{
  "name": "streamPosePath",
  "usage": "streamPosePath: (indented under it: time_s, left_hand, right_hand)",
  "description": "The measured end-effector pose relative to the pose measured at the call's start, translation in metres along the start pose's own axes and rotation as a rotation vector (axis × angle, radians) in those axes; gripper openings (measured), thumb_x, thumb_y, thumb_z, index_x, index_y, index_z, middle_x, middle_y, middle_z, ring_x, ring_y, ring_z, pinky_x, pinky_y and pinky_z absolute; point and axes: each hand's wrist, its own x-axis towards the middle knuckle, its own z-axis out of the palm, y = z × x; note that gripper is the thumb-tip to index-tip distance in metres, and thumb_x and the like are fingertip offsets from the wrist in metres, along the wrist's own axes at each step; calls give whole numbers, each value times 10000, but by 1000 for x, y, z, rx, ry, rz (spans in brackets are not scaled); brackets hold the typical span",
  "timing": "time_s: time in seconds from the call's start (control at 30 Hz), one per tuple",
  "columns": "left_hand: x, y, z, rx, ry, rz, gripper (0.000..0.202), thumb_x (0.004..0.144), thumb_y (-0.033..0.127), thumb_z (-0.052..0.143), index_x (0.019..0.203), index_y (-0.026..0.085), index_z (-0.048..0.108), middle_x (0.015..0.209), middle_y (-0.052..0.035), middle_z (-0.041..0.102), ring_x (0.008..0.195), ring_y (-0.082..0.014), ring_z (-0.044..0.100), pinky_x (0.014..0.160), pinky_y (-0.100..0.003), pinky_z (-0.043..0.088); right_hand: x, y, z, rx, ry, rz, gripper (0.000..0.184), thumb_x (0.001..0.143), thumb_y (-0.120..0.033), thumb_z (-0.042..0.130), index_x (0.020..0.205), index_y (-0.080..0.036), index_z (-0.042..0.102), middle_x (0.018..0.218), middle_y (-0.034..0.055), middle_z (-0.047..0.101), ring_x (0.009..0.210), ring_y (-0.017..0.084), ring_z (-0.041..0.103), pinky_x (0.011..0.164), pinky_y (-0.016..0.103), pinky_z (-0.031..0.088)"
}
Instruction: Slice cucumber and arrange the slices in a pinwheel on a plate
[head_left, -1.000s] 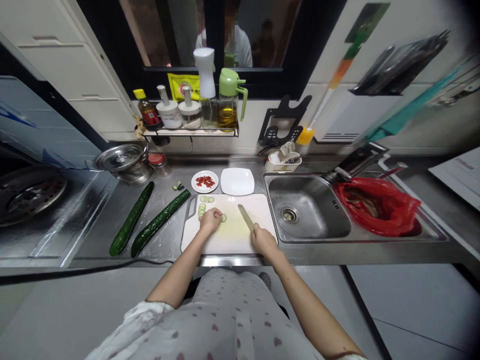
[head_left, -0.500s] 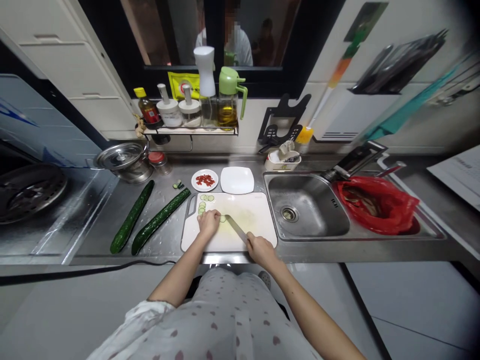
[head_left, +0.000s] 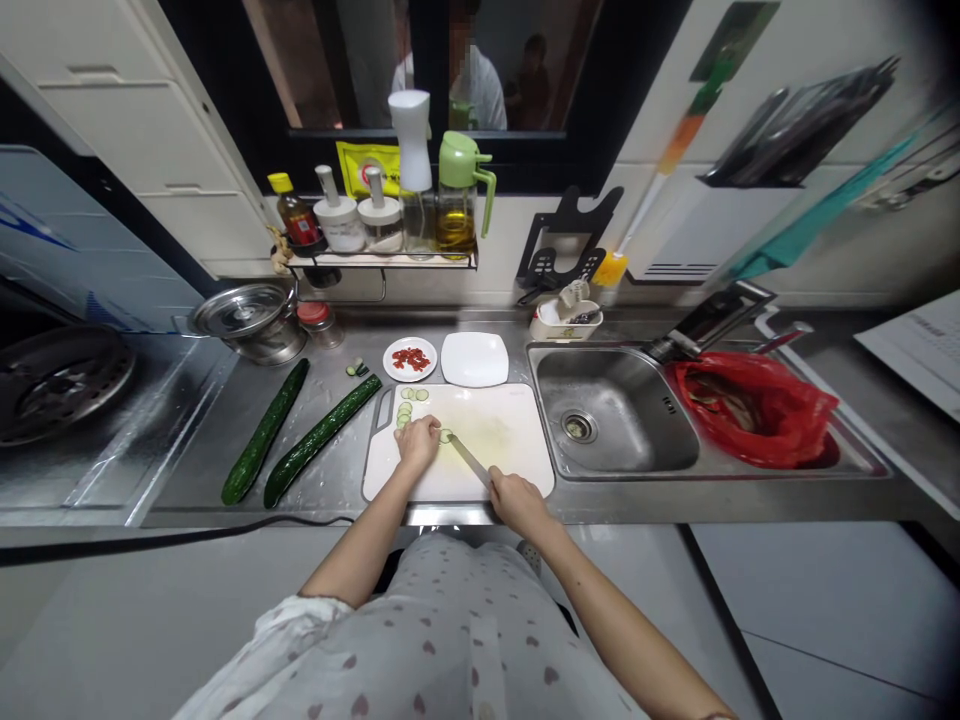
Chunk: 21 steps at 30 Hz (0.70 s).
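Note:
My right hand (head_left: 517,496) grips the handle of a kitchen knife (head_left: 471,461), its blade slanting up and left across the white cutting board (head_left: 517,430). The blade's tip touches or nearly touches a thin cucumber slice (head_left: 446,436). At the left edge of that slice, the fingers of my left hand (head_left: 417,443) are closed in a pinch; the fingertips are partly hidden. Several more pale-green cucumber slices (head_left: 406,410) lie along the board's upper left, just beyond my left hand.
Two whole cucumbers (head_left: 322,440) lie left of the board, near cut cucumber ends (head_left: 358,368). Behind it stand a plate of chopped red pieces (head_left: 409,345) and a white plate (head_left: 474,360). On the right are the sink (head_left: 622,425) and a red plastic bag (head_left: 780,430).
The knife and my right hand have shifted slightly left, bringing the blade tip closer to the slice. My left hand has barely moved.

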Motion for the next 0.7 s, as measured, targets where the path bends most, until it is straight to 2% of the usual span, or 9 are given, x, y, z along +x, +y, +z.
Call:
streamPosePath:
  time_s: [0.23,0.7]
  left_hand:
    - [4,-1,-2,-27,-22,-18,217,817,234,496,925,311,668,960,-6,714,1027,-243,573,898,-403,309]
    - [7,2,-1,31,-21,-32,194,816,248,498,916,308,653,940,-17,712,1028,-256,561,888,-413,293]
  right_hand:
    - [2,-6,-3,11,-58,-14,248,905,-174,353,1121,-167,475,953,137,668,912,242,640,706,293,396]
    - [5,-9,-6,7,-85,-28,278,878,-128,380,1142,-151,464,966,158,665,950,257,637,714,305,414]
